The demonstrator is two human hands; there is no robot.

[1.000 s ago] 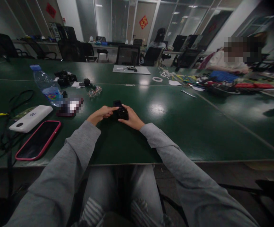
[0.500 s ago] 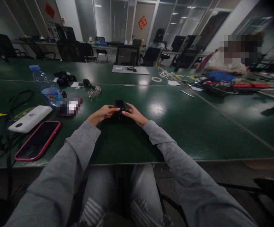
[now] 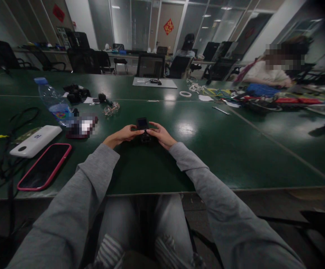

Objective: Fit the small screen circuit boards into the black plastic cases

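Between my hands, just over the green table, is a small black device with a dark screen, like an action camera (image 3: 142, 123). A black mount-like part (image 3: 145, 138) sits at its lower side. My left hand (image 3: 124, 134) grips the device from the left, its thumb reaching across below the screen. From the right, my right hand (image 3: 161, 134) holds it too, with the thumb pressed near the left thumb and the index finger along the upper side. Fingers behind the device are hidden.
To the left lie a red-framed phone (image 3: 45, 167), a white power bank (image 3: 36, 141), black straps and a plastic bottle (image 3: 54, 102). Eyeglasses (image 3: 112, 108) rest farther back. A white ring (image 3: 185, 94) and cables lie back right, where a person (image 3: 266, 73) sits.
Both thumbs have shifted and now meet below the screen. The camera has tilted a little, showing more of its lower part. Both forearms stay almost where they were.
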